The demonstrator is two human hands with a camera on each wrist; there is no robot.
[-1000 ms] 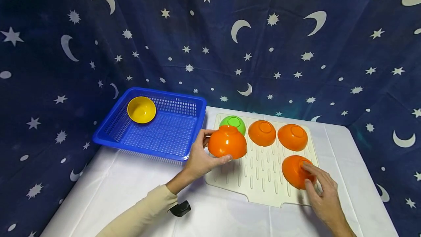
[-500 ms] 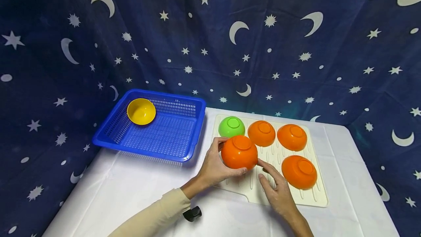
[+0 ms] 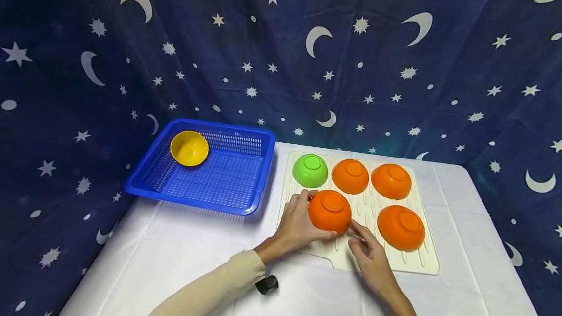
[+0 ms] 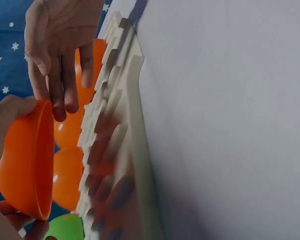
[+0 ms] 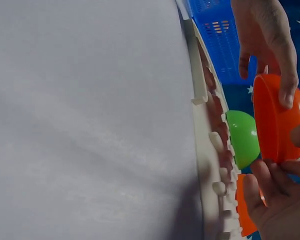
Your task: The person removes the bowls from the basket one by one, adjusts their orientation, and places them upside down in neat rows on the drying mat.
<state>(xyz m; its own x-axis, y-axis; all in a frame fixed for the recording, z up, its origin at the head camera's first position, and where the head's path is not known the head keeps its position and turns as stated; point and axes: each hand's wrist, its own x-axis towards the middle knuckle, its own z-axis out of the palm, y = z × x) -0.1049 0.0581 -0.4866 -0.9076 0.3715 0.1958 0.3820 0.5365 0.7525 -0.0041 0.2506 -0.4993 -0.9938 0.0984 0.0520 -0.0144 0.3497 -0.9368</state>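
Orange bowl [image 3: 330, 210] was gripped upside down by the left hand [image 3: 297, 223], held just above the ribbed cream mat [image 3: 421, 262] on the worktop [image 3: 175, 257]. Its rim was touched by the right hand [image 3: 371, 257], fingers straight.

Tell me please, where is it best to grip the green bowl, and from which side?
Probably from above, fingers spread over the dome and gripping its lower sides near the rim. The green bowl lies upside down on the mat, so the rim is flat against it and only the rounded outside is free; an orange bowl crowds one side.
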